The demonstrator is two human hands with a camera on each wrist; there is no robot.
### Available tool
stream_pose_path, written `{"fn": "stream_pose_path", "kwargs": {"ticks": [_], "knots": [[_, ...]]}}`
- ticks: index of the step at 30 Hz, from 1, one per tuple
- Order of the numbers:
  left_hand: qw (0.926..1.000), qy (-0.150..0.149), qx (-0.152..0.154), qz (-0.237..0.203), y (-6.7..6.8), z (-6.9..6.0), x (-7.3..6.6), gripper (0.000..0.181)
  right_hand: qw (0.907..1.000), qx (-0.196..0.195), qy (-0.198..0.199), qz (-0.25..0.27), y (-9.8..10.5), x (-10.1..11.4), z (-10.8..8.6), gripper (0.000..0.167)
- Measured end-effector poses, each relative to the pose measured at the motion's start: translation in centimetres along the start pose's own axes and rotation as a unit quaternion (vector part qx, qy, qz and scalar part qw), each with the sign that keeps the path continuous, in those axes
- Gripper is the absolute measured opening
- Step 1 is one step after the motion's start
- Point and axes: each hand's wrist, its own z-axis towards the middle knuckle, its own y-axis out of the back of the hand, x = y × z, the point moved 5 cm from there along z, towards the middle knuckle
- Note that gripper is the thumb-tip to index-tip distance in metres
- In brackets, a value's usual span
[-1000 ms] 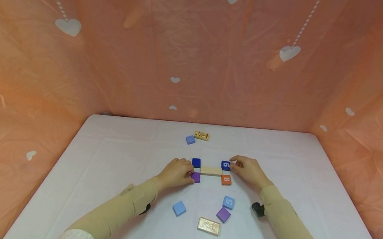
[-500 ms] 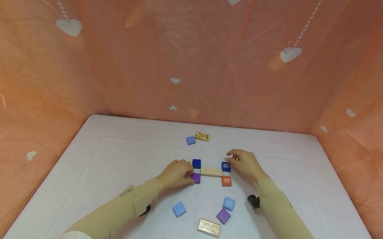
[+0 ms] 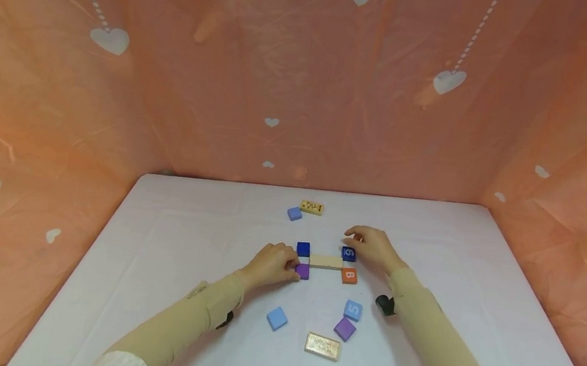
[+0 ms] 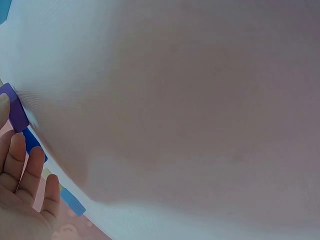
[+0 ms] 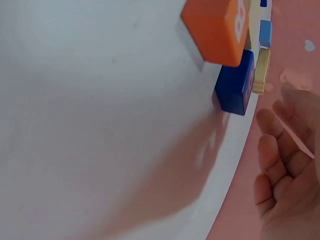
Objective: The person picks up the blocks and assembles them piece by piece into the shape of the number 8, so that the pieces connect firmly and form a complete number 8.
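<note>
Orange sheeting [image 3: 304, 87] backs white tabletop [image 3: 201, 227]; left hand [image 3: 270, 265] pinches purple block [image 3: 304, 272], right hand [image 3: 376, 250] relaxed.

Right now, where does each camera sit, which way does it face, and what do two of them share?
Head: worn on the head, looking forward and down at the white table; the left hand, right hand and both sleeves show.
Left wrist: worn there, looking across the white table, the purple block at its left edge; that hand's fingers show lower left.
Right wrist: worn there, looking at the orange B block and dark blue 6 block; that hand's fingers show at right.
Shared: head and right wrist both show the orange B block.
</note>
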Motion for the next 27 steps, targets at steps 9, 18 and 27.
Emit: {"fn": "stream_pose_path", "kwargs": {"ticks": [9, 18, 27], "knots": [[0.9987, 0.046, 0.022, 0.005, -0.7, 0.0, 0.6, 0.025, 0.9998, -0.015, 0.008, -0.008, 0.5, -0.5, -2.3, 0.027], [0.9991, 0.039, 0.018, 0.000, -0.6, 0.0, 0.4, 0.026, 0.9988, -0.035, 0.034, -0.004, 0.8, -0.7, -5.4, 0.026], [0.9989, 0.041, 0.023, 0.001, -0.5, 0.3, 0.4, 0.025, 0.9985, -0.017, 0.050, -0.016, 0.6, -0.6, -7.7, 0.023]]}}
